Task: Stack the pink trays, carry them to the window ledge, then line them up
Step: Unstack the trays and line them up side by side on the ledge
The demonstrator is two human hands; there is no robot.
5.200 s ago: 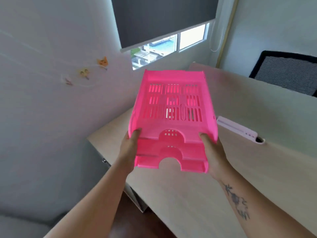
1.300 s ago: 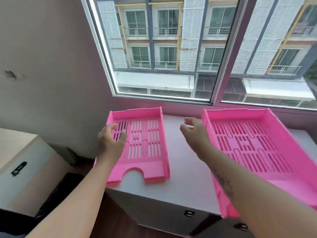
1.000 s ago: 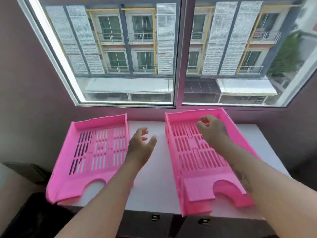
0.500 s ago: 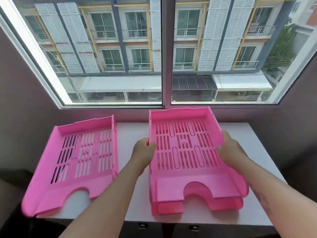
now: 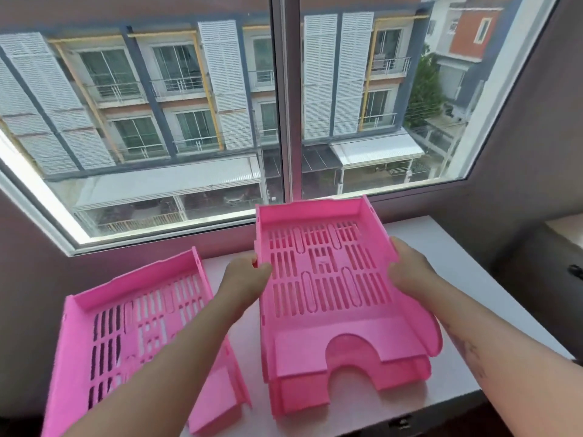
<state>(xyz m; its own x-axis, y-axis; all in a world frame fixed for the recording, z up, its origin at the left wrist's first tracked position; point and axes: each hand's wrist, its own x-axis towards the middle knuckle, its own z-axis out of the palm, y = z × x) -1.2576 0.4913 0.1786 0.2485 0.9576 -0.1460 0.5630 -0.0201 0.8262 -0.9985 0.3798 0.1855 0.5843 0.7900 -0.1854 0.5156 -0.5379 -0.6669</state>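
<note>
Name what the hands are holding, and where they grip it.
Both hands, left and right, hold the top tray by its side walls.

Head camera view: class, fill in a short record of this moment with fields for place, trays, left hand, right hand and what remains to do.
place: white window ledge below a window
trays: one single pink tray lies at the left; a top tray sits over a lower tray at the right
left hand: grips the top tray's left wall
right hand: grips its right wall
remaining: top tray not yet set in its own place; only the front edge of the lower tray shows
</note>
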